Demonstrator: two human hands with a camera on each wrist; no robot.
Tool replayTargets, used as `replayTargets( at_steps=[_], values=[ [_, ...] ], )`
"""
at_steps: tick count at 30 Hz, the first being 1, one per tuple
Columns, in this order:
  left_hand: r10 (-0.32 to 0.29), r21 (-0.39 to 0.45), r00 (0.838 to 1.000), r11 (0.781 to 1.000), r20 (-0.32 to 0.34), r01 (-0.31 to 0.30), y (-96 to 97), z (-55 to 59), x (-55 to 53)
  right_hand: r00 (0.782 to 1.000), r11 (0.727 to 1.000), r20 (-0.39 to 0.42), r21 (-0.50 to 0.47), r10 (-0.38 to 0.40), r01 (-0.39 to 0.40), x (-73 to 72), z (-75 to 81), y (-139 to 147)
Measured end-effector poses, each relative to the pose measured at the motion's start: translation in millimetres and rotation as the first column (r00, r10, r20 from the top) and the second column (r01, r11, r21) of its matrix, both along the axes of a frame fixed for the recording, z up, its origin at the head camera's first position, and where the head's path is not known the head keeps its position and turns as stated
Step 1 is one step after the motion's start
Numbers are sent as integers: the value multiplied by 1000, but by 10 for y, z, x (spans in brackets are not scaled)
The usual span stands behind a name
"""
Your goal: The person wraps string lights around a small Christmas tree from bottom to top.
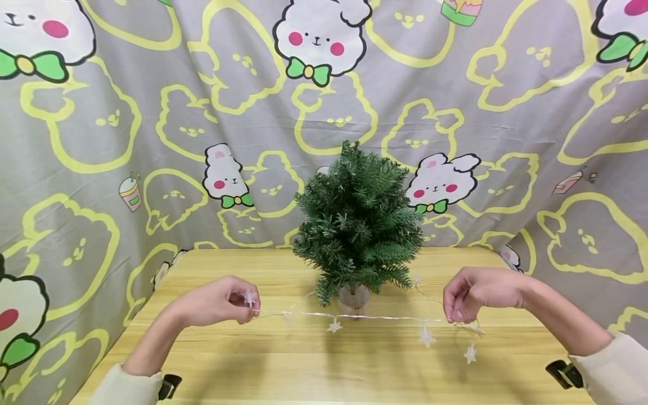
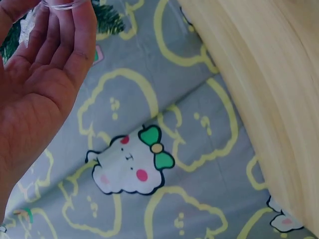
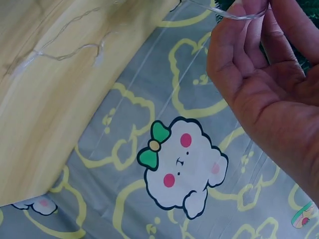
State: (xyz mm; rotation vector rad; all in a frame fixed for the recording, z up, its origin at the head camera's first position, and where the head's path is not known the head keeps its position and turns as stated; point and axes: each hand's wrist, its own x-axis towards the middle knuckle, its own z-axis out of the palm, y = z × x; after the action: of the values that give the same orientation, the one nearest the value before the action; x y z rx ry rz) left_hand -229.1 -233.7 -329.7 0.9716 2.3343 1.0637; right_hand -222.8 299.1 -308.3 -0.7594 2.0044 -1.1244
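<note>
A string of clear star lights [image 1: 374,317] is stretched nearly level between the two hands, in front of a small green artificial tree [image 1: 359,219]. The left hand [image 1: 223,301] pinches its wire on the left, and one star shows against the curled fingers. On the right, the right hand [image 1: 481,292] pinches the wire between thumb and fingers. Several star pieces hang from the wire, one of them a star [image 1: 426,336] near the right hand. More wire [image 3: 65,50] trails on the table past the right hand. The tree's pale base [image 1: 353,301] shows behind the taut wire.
The light wooden table [image 1: 293,365] lies under both hands. A grey curtain [image 1: 152,112] with yellow outlines and white cartoon animals hangs behind it and along both sides. Dark straps with buckles [image 1: 564,374] sit at the cream sleeves [image 1: 620,365].
</note>
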Motion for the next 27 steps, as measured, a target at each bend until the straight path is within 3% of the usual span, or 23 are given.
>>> replayTargets(
  at_steps=[8, 16, 23, 27],
  values=[
    [33, 40, 999, 999, 8, -34, -124, 81, 19, 999, 999, 0, 5, 35, -35, 20, 83, 28],
    [-27, 78, 1000, 997, 13, 25, -221, 249, 72, 994, 994, 11, -12, 110, -109, 52, 237, -26],
    [48, 105, 998, 994, -33, -45, -238, 366, 94, 992, 993, -56, 33, 114, -112, 53, 425, -42],
    [46, 148, 999, 988, -26, -41, -252, 428, 79, 992, 994, -76, 59, 98, -94, 54, 531, -36]
  ],
)
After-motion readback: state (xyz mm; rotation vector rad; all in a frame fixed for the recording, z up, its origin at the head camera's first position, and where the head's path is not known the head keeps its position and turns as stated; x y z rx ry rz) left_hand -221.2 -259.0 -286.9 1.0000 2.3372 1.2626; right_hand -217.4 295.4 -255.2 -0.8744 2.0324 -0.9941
